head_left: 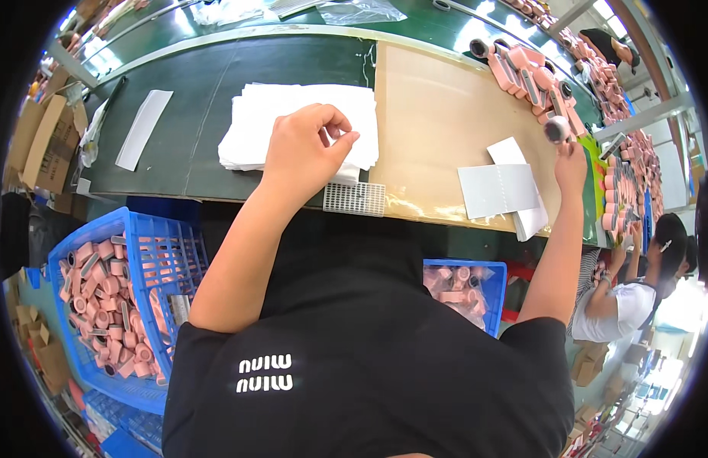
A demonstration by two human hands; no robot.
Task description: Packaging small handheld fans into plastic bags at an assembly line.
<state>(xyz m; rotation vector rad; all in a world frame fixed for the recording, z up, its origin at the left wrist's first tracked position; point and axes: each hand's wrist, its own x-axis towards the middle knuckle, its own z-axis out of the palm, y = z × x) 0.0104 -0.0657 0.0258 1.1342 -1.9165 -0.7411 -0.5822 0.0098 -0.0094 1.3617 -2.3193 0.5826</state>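
My left hand is over a thick stack of white sheets on the table. Its fingers are curled and the thumb tip comes close to the index finger; nothing shows between them. On the right, my right arm is stretched far forward. My right hand has its fingers closed at a pink handheld device with a round, light-rimmed end. That device lies against a pile of similar pink devices at the table's far right. My palm hides part of the grip.
White and grey cards lie on the brown sheet. A small white grid sits at the front edge. Blue crates of pink parts stand below, left and near right. A co-worker works at the right.
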